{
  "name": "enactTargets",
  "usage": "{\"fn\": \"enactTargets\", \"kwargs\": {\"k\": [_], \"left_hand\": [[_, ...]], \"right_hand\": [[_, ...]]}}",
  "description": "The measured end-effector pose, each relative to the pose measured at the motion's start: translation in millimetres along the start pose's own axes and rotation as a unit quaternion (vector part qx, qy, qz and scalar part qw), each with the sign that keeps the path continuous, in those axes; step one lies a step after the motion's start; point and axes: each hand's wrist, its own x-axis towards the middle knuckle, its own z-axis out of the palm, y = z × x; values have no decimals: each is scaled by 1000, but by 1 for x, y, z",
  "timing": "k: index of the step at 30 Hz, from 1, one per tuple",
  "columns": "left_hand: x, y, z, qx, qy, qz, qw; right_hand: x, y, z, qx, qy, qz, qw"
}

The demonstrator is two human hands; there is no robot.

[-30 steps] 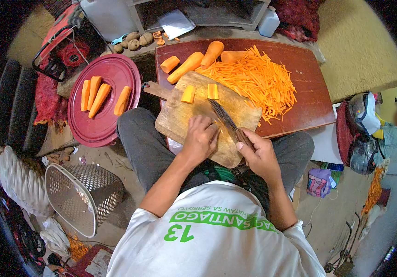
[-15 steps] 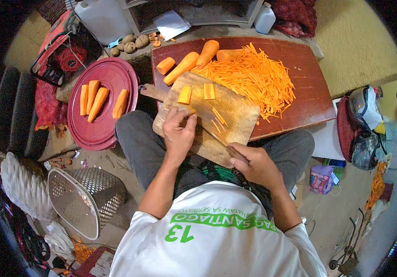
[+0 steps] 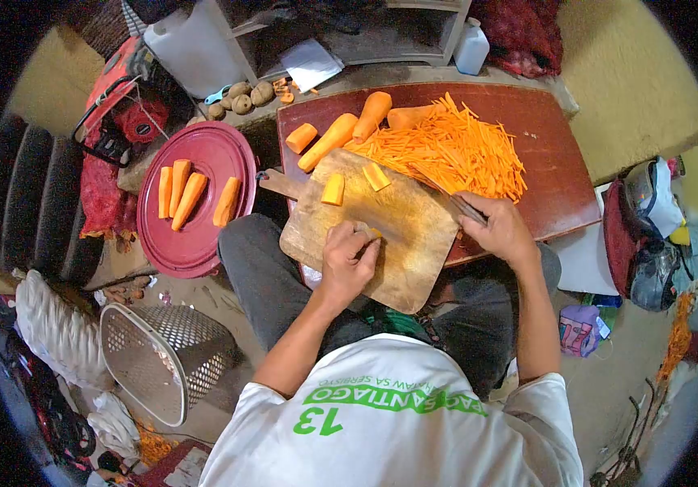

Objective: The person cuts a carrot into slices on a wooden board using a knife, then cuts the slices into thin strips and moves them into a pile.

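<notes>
Looks moderately bright, with soft, diffuse light over the board [image 3: 418, 264] and shirt [image 3: 389, 426]. Glows strong orange on the shreds [image 3: 466, 154]; turns pale on the shirt. Lays a soft-edged shadow on the board beside the left hand [image 3: 349, 258]. Sinks into deep shade inside the shelf [image 3: 401, 58]. Bows the edges of the worktop [image 3: 564, 178], fisheye fashion. Falls to grainy black in the corners, with bluish haze down the right rim. Smears fine detail toward the edges; leaves the knife [image 3: 471, 211] indistinct.

Cluttered room, shelf [image 3: 349, 49], laundry-style basket [image 3: 150, 357]
</notes>
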Motion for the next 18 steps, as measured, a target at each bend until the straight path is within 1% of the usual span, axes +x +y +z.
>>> {"fn": "enactTargets", "kwargs": {"k": [2,5,7,8,10,13,14,16,17,18], "left_hand": [[2,-1,2,6,-10,4,1000],[14,4,3,16,-31,4,999],[30,10,4,15,-45,12,999],[40,13,3,25,-56,22,998],[69,19,3,45,-80,41,995],[116,19,18,67,-55,107,991],[136,22,29,72,-76,130,986],[170,30,50,70,-104,169,978],[179,33,58,110,-131,169,971],[187,36,66,149,-156,170,962]], "right_hand": [[5,-1,-7,-3,-5,13,1000],[9,13,1,12,90,-43,995],[12,5,-8,-16,86,-33,996],[14,2,-10,-29,84,-27,996],[14,10,-3,-73,115,-58,989],[12,10,8,-133,137,-85,978],[10,14,14,-144,144,-85,975],[11,16,20,-153,175,-117,965],[10,18,21,-161,192,-132,959],[6,18,19,-200,186,-126,954]]}}
